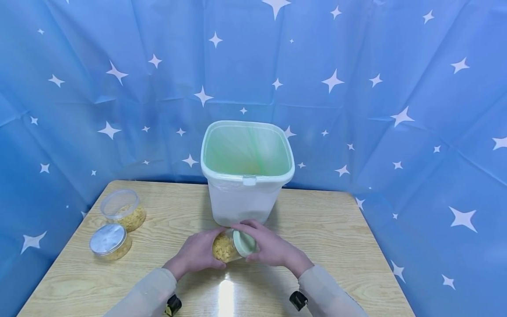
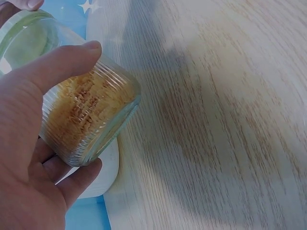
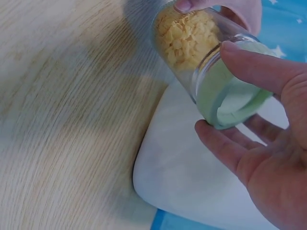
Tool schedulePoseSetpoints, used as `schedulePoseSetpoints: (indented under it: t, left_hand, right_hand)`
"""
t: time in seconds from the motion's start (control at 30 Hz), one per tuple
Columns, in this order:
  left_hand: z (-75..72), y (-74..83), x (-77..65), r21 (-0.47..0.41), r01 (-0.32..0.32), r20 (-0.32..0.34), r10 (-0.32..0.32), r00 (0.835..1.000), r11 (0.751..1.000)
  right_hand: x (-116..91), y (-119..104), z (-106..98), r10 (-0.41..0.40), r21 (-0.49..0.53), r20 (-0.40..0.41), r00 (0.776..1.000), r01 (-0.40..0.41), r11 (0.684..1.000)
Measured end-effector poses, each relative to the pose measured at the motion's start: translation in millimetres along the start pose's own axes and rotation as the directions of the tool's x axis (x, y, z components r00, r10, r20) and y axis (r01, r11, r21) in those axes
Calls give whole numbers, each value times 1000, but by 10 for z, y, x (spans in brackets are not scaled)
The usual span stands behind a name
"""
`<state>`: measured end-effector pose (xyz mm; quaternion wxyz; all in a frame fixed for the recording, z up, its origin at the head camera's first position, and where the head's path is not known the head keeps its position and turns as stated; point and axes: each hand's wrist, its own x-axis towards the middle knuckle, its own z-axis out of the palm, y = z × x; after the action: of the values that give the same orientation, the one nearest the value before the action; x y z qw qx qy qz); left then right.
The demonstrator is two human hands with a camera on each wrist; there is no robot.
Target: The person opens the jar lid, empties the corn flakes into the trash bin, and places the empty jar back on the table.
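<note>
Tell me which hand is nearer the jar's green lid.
Right. The right hand grips the green lid; the left hand holds the glass jar at the base end.

The bin [image 1: 242, 200] stands on the tabletop [image 1: 336, 237]. Behind the bin: curtain [image 1: 245, 61]. Before the bin: jar [image 1: 223, 247], between left hand [image 1: 200, 250] and right hand [image 1: 271, 246]. Left of the bin: rear tub [image 1: 134, 219], front tub [image 1: 108, 240].

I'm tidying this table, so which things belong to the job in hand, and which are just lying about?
Likely the job's: clear jar, in the left hand; its green lid, in the right hand.

Seemingly just lying about: silver-topped tub; second tub behind it; white bin (may be needed).
</note>
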<state>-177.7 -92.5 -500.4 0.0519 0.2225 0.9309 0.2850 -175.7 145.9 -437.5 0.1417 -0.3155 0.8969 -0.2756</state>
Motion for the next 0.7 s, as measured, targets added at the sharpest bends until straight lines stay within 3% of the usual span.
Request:
schedulePoseSetpoints:
  t: [0.7]
  left_hand:
    - [-42, -45, -40, 4, 0, -10, 0, 1000, 1000]
  right_hand:
    - [-97, 2, -132, 4, 19, 8, 1000, -4, 1000]
